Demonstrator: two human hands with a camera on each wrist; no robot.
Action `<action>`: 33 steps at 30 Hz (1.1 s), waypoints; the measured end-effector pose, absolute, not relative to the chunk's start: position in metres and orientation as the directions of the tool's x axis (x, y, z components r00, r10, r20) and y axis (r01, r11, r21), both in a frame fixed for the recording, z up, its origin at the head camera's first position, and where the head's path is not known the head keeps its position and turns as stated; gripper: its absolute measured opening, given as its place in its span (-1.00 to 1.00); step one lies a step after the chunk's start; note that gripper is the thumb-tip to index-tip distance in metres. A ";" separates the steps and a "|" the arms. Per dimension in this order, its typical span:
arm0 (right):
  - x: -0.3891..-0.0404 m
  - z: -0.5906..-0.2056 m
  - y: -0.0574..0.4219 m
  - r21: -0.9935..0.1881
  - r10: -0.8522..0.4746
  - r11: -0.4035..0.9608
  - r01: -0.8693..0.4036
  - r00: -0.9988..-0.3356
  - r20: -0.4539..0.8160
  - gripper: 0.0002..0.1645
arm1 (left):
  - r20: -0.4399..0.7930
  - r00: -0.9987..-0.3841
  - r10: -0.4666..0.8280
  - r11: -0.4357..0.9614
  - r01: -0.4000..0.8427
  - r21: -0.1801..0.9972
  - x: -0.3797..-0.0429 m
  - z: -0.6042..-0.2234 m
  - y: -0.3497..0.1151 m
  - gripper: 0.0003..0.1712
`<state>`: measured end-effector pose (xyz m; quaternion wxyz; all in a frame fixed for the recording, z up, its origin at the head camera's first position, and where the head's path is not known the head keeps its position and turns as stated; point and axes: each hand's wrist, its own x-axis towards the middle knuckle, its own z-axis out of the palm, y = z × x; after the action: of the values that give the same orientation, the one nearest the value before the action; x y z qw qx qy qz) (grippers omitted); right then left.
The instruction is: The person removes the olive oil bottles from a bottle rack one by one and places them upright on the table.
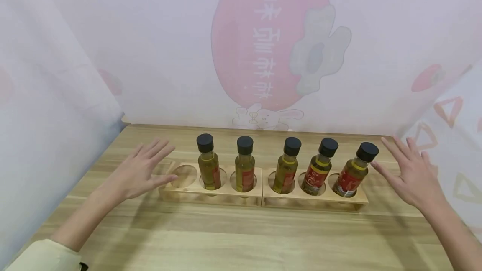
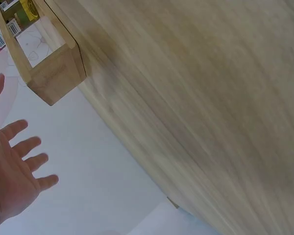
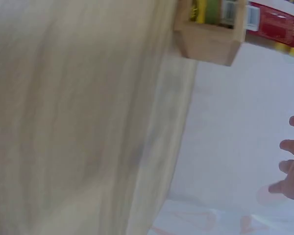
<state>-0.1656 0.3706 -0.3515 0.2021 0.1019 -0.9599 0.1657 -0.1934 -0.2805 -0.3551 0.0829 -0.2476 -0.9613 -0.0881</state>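
Observation:
Two wooden racks stand end to end on the table, a left rack (image 1: pixel 222 198) and a right rack (image 1: pixel 312 204). Several oil bottles with black caps stand in their round holes, such as a bottle (image 1: pixel 208 170) in the left rack and a red-labelled bottle (image 1: pixel 315 175) in the right one. The leftmost hole (image 1: pixel 183 176) holds no bottle. My left hand (image 1: pixel 141 170) is spread beside that end, its thumb overlapping the rack's edge in the head view. Beyond the other end, my right hand (image 1: pixel 412 175) is spread close to the rightmost bottle (image 1: pixel 352 175). Neither hand holds anything.
The wooden tabletop (image 1: pixel 211 237) extends in front of the racks. Behind it hangs a pale cloth (image 1: pixel 169 53) printed with a large strawberry and white characters. More cloth hangs at the left and right sides.

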 end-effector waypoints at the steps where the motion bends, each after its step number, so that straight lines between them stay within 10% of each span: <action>1: -0.165 -0.349 0.369 -0.326 -0.123 0.903 -0.281 -0.895 0.429 -0.18 | 0.192 -0.863 0.467 0.859 0.494 0.136 -0.193 -0.355 -0.280 -0.01; 9: -0.160 -0.335 0.355 -0.576 -0.101 0.704 -0.416 -0.861 0.499 -0.38 | 0.139 -0.851 0.506 0.829 0.524 0.196 -0.199 -0.361 -0.279 -0.04; 33: -0.158 -0.324 0.330 -0.750 -0.176 0.232 -0.620 -0.785 0.594 -0.51 | 0.088 -0.832 0.548 0.726 0.526 0.443 -0.209 -0.364 -0.283 -0.06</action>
<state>-0.1579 0.3305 -0.3243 0.1976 0.2618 -0.7594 0.5618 -0.2090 -0.2833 -0.3642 -0.0244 -0.2891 -0.9288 -0.2307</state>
